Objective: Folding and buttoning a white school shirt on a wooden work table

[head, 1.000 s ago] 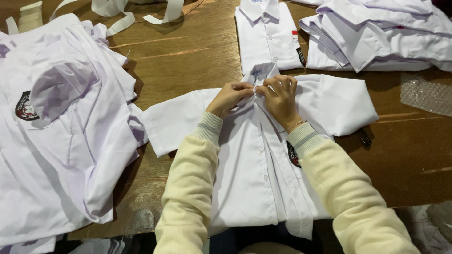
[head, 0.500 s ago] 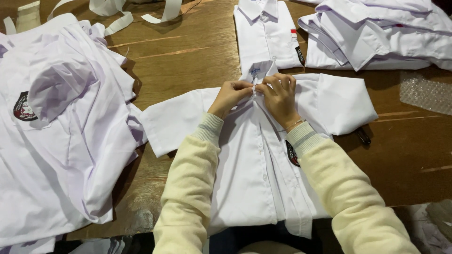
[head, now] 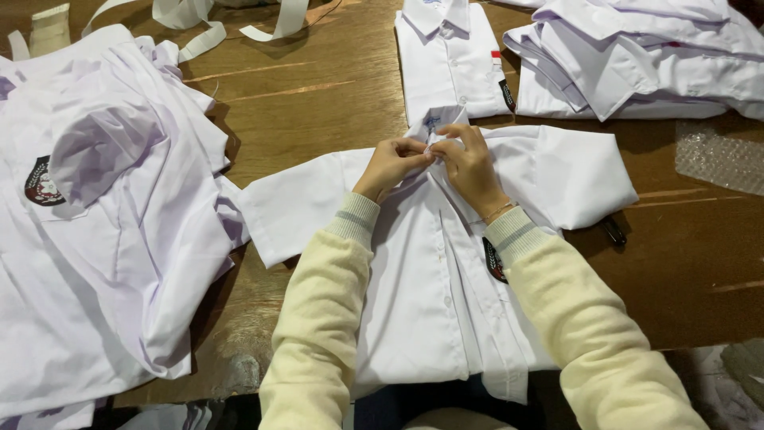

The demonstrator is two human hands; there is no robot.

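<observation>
Warm, even light is falling from above, casting soft shadows beside the white shirts (head: 430,302). The picture is staying sharp, with mild glare brightening the wooden table (head: 318,87).

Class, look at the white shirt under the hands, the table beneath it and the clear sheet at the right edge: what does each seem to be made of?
White short-sleeved shirt: thin woven cloth, matte, probably cotton blend; it creases and folds softly. Brown table: wood, slightly glossy; grain lines and plank seams show. Clear bubbled sheet: likely plastic bubble wrap; rows of small shiny bumps. Both hands, left hand and right hand, pinch the shirt's collar.

Left hand (head: 391,163) and right hand (head: 469,163) together, fingertips apparently pinched, forearms converging.
</observation>
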